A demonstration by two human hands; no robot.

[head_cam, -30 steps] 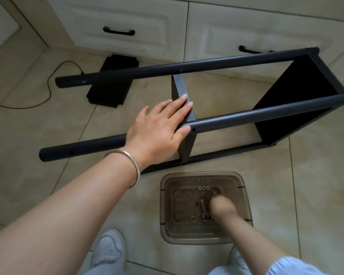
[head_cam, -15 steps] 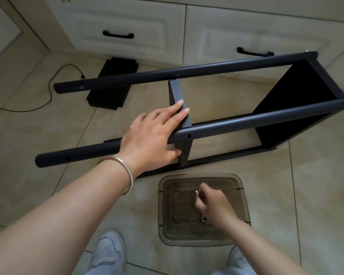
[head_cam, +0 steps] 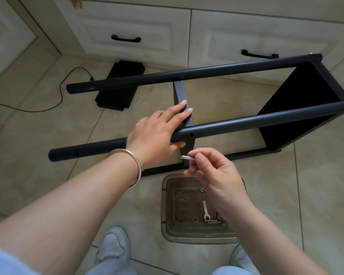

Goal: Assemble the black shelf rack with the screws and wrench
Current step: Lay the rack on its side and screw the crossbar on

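The black shelf rack (head_cam: 246, 124) lies on its side on the tiled floor, its far shelf already fixed between the long tubes and a middle shelf panel (head_cam: 184, 104) standing loose between the near tube (head_cam: 226, 124) and the far tube (head_cam: 167, 75). The right hand (head_cam: 213, 175) was down in the plastic tray (head_cam: 168, 207) a second ago, rummaging among the parts; it has now come up out of the tray with a screw (head_cam: 187, 157) pinched between thumb and fingertips, holding it just below the near tube, close to the open bolt hole (head_cam: 191, 134) where the panel meets that tube. The left hand (head_cam: 157, 133) stays where it was, fingers straight and laid flat on the panel's top edge while the thumb wraps under the tube, steadying the two parts against each other. That suggests the picking step is over and the fastening step is about to start: the screw most likely goes into that hole to fix the panel to the tube. The wrench (head_cam: 205, 212) is untouched in the tray beside a few spare screws and a small ring, so tightening has yet to come. Another black panel (head_cam: 119, 86) lies flat on the floor further off, near a thin cable and the white cupboard drawers, which suggests at least one more shelf waits to be fitted
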